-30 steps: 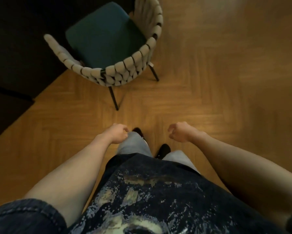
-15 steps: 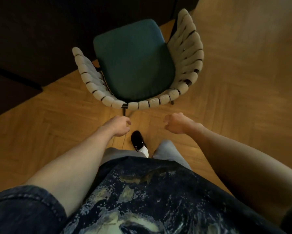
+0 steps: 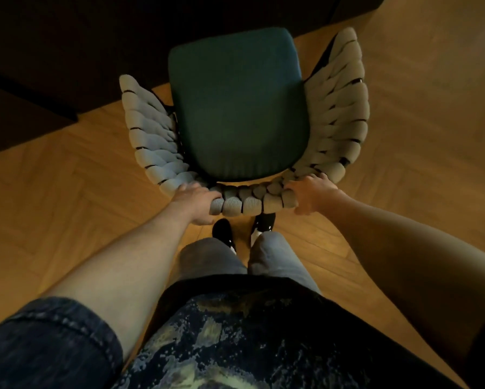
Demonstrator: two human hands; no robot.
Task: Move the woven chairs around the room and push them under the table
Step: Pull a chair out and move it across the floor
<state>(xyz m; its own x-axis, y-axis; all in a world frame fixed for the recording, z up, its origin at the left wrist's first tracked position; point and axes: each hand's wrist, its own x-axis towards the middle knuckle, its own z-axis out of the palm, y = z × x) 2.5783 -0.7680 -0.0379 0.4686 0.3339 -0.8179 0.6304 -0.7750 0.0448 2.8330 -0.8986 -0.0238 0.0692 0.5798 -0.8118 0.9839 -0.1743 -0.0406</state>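
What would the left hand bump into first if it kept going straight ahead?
The left hand already grips the woven chair back. Straight on it would likely meet the green seat cushion, then the dark table; depth is unclear.

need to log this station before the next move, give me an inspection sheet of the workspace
surface: wooden herringbone floor, bare where visible
job's things: woven chair with teal seat cushion, front edge at the dark table
clutter: nothing seen
grippers: left hand and right hand each grip the chair's back rim
cables: nothing seen
surroundings: person's black shoes just behind the chair; room dim
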